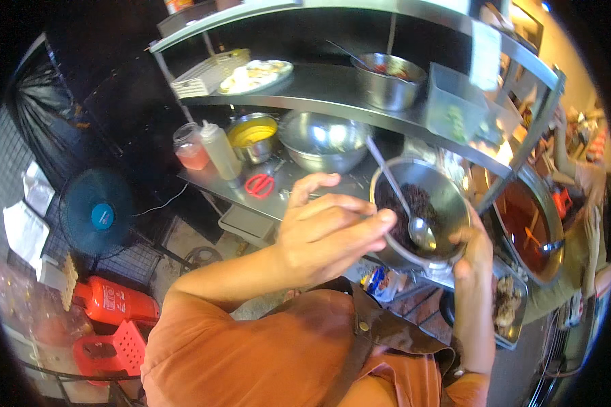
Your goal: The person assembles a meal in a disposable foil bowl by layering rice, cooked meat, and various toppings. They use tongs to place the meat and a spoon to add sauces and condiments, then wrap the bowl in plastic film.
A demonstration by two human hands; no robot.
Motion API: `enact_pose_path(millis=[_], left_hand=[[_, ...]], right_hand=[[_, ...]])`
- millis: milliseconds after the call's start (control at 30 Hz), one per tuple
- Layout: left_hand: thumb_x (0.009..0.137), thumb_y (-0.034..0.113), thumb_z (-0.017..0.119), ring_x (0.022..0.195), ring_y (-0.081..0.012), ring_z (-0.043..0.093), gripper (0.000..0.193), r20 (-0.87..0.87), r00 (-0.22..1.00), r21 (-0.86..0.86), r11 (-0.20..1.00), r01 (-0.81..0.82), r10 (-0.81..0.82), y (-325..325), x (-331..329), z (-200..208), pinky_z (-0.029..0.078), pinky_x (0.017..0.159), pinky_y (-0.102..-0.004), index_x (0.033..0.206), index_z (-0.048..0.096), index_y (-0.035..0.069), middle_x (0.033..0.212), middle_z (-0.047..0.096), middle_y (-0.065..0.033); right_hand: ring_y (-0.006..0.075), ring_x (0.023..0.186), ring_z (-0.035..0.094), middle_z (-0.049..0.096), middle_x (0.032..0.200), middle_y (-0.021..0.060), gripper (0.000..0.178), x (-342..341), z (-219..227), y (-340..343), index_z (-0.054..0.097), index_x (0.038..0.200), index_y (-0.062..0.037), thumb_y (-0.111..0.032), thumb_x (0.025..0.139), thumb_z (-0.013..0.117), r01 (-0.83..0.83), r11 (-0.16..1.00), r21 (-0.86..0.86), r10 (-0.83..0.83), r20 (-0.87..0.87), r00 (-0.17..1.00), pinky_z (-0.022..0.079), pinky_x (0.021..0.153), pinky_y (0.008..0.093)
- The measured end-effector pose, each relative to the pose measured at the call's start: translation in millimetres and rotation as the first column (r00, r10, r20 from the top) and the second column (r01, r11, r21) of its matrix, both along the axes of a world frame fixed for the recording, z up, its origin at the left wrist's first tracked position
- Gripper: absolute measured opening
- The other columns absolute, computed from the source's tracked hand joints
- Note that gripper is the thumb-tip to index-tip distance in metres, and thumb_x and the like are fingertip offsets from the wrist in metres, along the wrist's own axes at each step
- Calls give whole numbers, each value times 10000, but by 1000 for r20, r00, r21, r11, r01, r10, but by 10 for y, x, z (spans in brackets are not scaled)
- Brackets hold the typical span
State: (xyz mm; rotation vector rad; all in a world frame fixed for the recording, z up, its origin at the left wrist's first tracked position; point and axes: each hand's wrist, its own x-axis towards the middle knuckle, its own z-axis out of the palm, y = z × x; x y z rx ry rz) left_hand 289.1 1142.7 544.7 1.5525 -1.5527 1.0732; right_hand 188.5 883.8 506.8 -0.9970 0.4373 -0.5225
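My right hand [474,247] grips a round metal pot [448,190] at its right rim, thumb over the edge, and the pot is tilted toward me. Dark, crumbly food [409,200] lies inside. A metal spoon [422,234] rests in the pot, its handle leaning out over the far left rim. At the pot's left side is my left hand [329,230], fingers stretched and apart, with nothing visible in it. Whether its fingertips touch the rim I cannot tell.
Behind the pot, a steel counter bears a large metal bowl [324,142], a pot of yellow food [253,134], a squeeze bottle [218,150] and red-handled scissors [259,184]. A shelf [305,85] overhangs it. A big pot of red sauce [523,217] and another person's arm [587,176] are at right.
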Motion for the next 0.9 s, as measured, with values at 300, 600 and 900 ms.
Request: enact_pose_path(millis=[300,600,900], left_hand=[[788,210,701,850,-249,613,441,-86,996,184,983,-9,25,1183,1089,-446,442,813,-380,1169,597,12,927,645,-79],[596,201,861,1269,-401,361,1135,-754,553,-17,831,-556,355,2395,3142,-1946,321,1048,-443,1443,140,-28,1344,368,-272],[577,51,824,1227,-301,407,1013,-863,491,-244,752,-613,120,2230,3935,-2411,298,1063,-402,1393,227,-9,1333,387,-178]], right_hand=[[262,770,554,592,847,102,329,2924,495,242,630,1013,-52,-24,703,522,-21,918,-396,93,163,982,470,719,364],[363,799,628,643,815,204,201,3937,592,774,653,870,-1,-129,775,530,-13,-123,-992,-331,29,943,497,736,464],[264,1077,529,494,1238,176,336,4012,-182,2167,540,1176,23,-108,872,594,730,-17,-684,-302,699,648,395,950,381]])
